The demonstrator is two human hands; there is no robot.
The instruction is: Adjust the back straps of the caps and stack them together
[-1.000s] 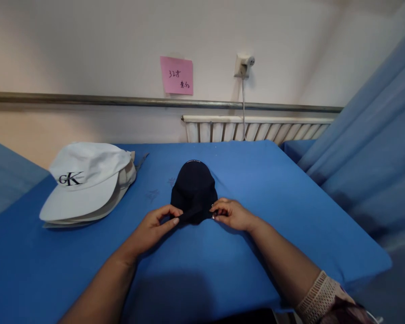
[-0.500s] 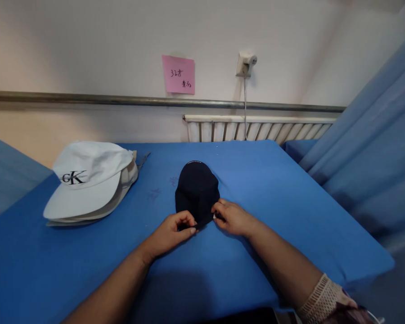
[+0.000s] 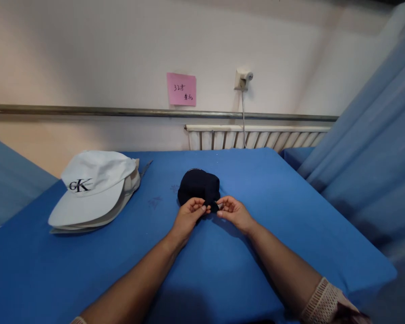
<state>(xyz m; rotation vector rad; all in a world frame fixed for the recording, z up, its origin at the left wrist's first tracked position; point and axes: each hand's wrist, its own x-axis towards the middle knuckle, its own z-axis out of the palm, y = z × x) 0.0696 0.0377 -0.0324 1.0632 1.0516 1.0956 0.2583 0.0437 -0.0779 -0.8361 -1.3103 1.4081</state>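
Observation:
A dark navy cap (image 3: 197, 183) sits on the blue-covered table in front of me, its near edge between my hands. My left hand (image 3: 189, 216) pinches the cap's near edge, where a strap seems to run, between thumb and fingers. Just to its right, my right hand (image 3: 234, 212) is closed at the fingertips on the right end of the same edge. Fine detail of the strap and any buckle is too small and dark to make out.
On the left of the blue table cover (image 3: 121, 270) lies a stack of caps, a white cap (image 3: 91, 180) with black letters on top. Behind stand a radiator (image 3: 256, 137) and a metal rail (image 3: 138, 112). A pink note (image 3: 181, 89) and a plugged socket (image 3: 242, 80) are on the wall. Blue curtains (image 3: 374, 144) hang at the right.
Both hands have come closer together and lifted the cap's near edge a little; the left hand has shifted right. The cap looks more bunched. The view has tilted slightly upward.

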